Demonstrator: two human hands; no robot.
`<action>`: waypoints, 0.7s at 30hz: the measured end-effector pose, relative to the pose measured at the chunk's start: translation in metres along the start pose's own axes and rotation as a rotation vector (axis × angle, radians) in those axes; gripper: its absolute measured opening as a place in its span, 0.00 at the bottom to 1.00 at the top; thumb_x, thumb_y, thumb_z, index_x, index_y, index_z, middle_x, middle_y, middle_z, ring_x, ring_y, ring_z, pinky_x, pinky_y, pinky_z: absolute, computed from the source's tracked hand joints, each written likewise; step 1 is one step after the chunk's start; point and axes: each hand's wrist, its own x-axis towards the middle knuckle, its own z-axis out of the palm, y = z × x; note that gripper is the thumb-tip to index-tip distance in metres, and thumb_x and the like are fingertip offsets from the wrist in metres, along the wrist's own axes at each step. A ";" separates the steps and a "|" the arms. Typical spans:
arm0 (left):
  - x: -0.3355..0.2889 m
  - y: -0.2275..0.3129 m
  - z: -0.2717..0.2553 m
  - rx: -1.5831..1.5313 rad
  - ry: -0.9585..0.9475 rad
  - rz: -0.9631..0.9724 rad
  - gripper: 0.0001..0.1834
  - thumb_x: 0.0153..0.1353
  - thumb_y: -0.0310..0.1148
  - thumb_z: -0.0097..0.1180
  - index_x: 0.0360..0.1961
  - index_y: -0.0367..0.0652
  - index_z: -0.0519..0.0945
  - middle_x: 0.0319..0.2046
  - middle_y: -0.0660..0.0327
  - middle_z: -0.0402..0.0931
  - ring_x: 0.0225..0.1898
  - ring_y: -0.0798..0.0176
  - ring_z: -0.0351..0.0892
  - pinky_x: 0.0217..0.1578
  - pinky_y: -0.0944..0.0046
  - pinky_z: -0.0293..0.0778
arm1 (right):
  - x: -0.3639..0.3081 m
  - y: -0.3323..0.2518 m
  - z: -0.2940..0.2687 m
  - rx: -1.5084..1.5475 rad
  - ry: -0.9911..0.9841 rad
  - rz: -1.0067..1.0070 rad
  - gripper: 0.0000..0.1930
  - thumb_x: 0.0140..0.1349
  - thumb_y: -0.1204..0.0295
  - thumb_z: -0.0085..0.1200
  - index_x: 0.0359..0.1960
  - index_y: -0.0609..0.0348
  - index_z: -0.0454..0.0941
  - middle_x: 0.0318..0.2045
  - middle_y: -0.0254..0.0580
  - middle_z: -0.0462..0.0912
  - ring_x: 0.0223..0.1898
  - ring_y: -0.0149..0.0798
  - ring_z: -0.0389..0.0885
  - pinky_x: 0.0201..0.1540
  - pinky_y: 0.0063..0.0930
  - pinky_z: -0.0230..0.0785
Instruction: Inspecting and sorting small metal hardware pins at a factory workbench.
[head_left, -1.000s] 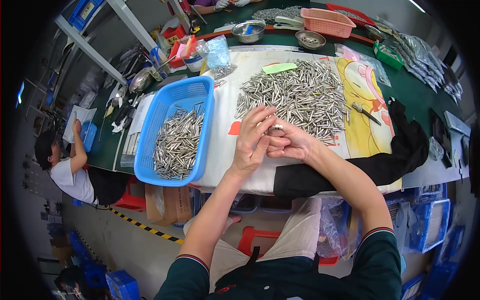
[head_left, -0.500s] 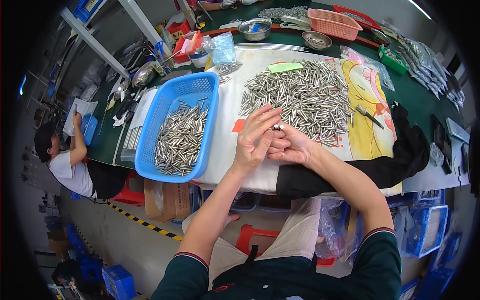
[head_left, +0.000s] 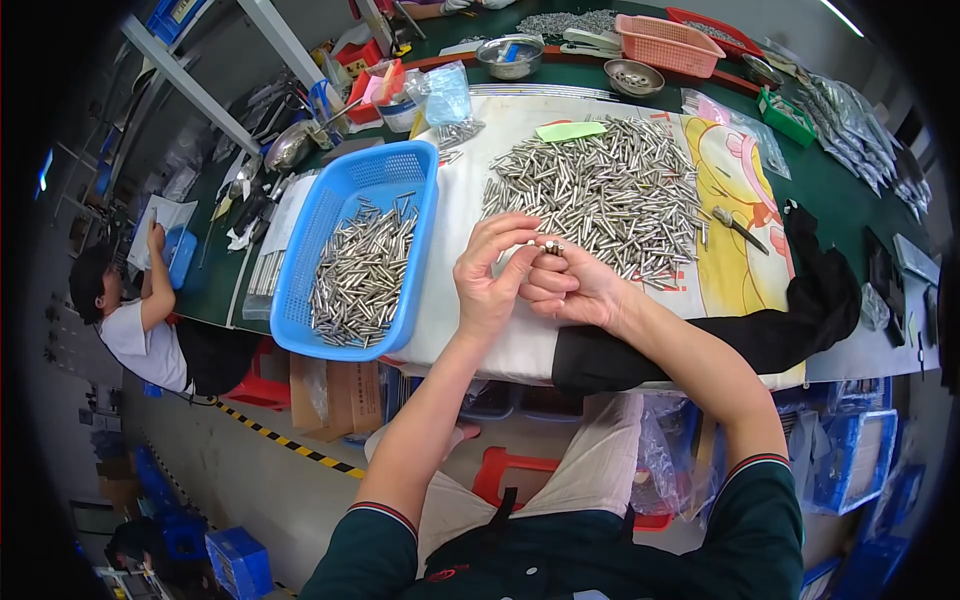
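Note:
My right hand (head_left: 575, 288) is closed around a few small metal pins (head_left: 552, 248), whose shiny ends stick out above the curled fingers. Beside it, my left hand (head_left: 492, 277) is bent with thumb and fingers close together at the same pins; a small bright end shows at its fingertips, too small to make out fully. Just beyond both hands spreads a wide heap of slim silver metal pins (head_left: 600, 190) on a printed cloth (head_left: 455, 320). To the left, a blue plastic basket (head_left: 428, 215) holds more such pins.
A green paper slip (head_left: 570, 131) lies on the heap. A dark-handled tool (head_left: 742, 232) and a black cloth (head_left: 690, 350) are to the right. Metal bowls (head_left: 635, 80) and a pink basket (head_left: 668, 48) stand at the back. Another person (head_left: 140, 320) sits at far left.
My left hand has drawn slightly left and its fingers have bent more. The right-hand fingers have curled tighter, and the pin ends show more clearly.

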 end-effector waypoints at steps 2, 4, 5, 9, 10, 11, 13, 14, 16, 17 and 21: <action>0.001 -0.001 0.002 -0.020 0.012 -0.024 0.07 0.52 0.20 0.56 0.34 0.37 0.79 0.39 0.57 0.77 0.49 0.59 0.72 0.51 0.62 0.66 | 0.000 0.001 0.000 0.005 0.020 -0.004 0.25 0.68 0.58 0.35 0.09 0.43 0.49 0.05 0.25 0.49 0.13 0.25 0.49 0.16 0.20 0.48; 0.001 -0.003 0.004 -0.048 0.057 -0.033 0.06 0.51 0.23 0.59 0.32 0.39 0.80 0.35 0.59 0.79 0.43 0.61 0.75 0.46 0.63 0.69 | 0.000 0.001 0.000 0.042 0.023 0.006 0.25 0.68 0.58 0.33 0.10 0.44 0.49 0.05 0.25 0.49 0.13 0.25 0.49 0.17 0.20 0.48; 0.001 -0.002 0.003 -0.047 0.057 -0.033 0.06 0.51 0.23 0.59 0.32 0.39 0.80 0.35 0.59 0.79 0.43 0.61 0.75 0.46 0.63 0.69 | 0.000 0.002 0.000 0.042 0.023 0.007 0.25 0.68 0.58 0.33 0.10 0.44 0.49 0.05 0.25 0.49 0.13 0.25 0.49 0.17 0.20 0.48; 0.000 -0.001 0.003 -0.058 0.059 -0.060 0.05 0.51 0.23 0.58 0.31 0.39 0.79 0.33 0.60 0.78 0.40 0.62 0.75 0.44 0.64 0.69 | 0.001 0.002 0.001 0.067 0.060 0.005 0.25 0.69 0.58 0.29 0.10 0.44 0.50 0.06 0.25 0.49 0.13 0.25 0.49 0.17 0.20 0.47; 0.000 0.000 0.003 -0.055 0.064 -0.060 0.04 0.51 0.23 0.58 0.30 0.39 0.79 0.33 0.60 0.78 0.40 0.62 0.75 0.44 0.65 0.70 | 0.000 0.002 0.001 0.076 0.082 0.003 0.24 0.69 0.58 0.29 0.11 0.44 0.51 0.06 0.25 0.49 0.13 0.26 0.49 0.17 0.20 0.46; 0.000 0.000 0.004 -0.055 0.063 -0.060 0.04 0.51 0.23 0.58 0.30 0.39 0.79 0.33 0.60 0.78 0.40 0.62 0.75 0.44 0.65 0.70 | 0.000 0.002 0.001 0.076 0.082 0.002 0.24 0.69 0.58 0.29 0.11 0.44 0.51 0.06 0.25 0.49 0.13 0.26 0.49 0.17 0.20 0.46; 0.000 0.002 0.004 -0.015 0.052 -0.052 0.05 0.51 0.22 0.58 0.31 0.39 0.80 0.33 0.61 0.78 0.39 0.62 0.75 0.44 0.65 0.69 | 0.000 0.002 0.000 0.041 0.069 -0.016 0.25 0.70 0.56 0.28 0.12 0.44 0.52 0.06 0.24 0.49 0.13 0.26 0.48 0.18 0.21 0.46; 0.000 0.003 0.003 -0.015 0.052 -0.053 0.05 0.51 0.22 0.58 0.31 0.39 0.80 0.33 0.61 0.78 0.39 0.62 0.75 0.44 0.65 0.69 | 0.000 0.002 0.001 0.042 0.069 -0.016 0.25 0.70 0.56 0.28 0.12 0.44 0.52 0.06 0.24 0.49 0.13 0.26 0.48 0.18 0.21 0.46; -0.001 0.005 0.003 0.032 0.009 -0.142 0.08 0.51 0.22 0.59 0.34 0.39 0.81 0.34 0.60 0.78 0.38 0.64 0.75 0.42 0.66 0.70 | 0.000 0.002 0.003 0.040 0.116 -0.025 0.25 0.70 0.54 0.26 0.12 0.44 0.53 0.06 0.24 0.49 0.13 0.26 0.48 0.18 0.21 0.47; -0.001 0.004 0.003 0.031 0.009 -0.143 0.08 0.51 0.22 0.59 0.34 0.39 0.81 0.34 0.60 0.78 0.38 0.64 0.75 0.42 0.66 0.70 | 0.000 0.002 0.003 0.041 0.117 -0.024 0.25 0.70 0.54 0.26 0.12 0.44 0.53 0.06 0.24 0.49 0.13 0.26 0.48 0.18 0.21 0.47; -0.003 0.001 0.003 0.013 -0.011 -0.145 0.12 0.51 0.22 0.59 0.38 0.40 0.82 0.35 0.60 0.76 0.37 0.65 0.76 0.39 0.68 0.70 | 0.001 0.003 0.000 0.056 0.136 -0.015 0.26 0.70 0.53 0.25 0.12 0.44 0.53 0.06 0.24 0.49 0.12 0.26 0.49 0.18 0.22 0.47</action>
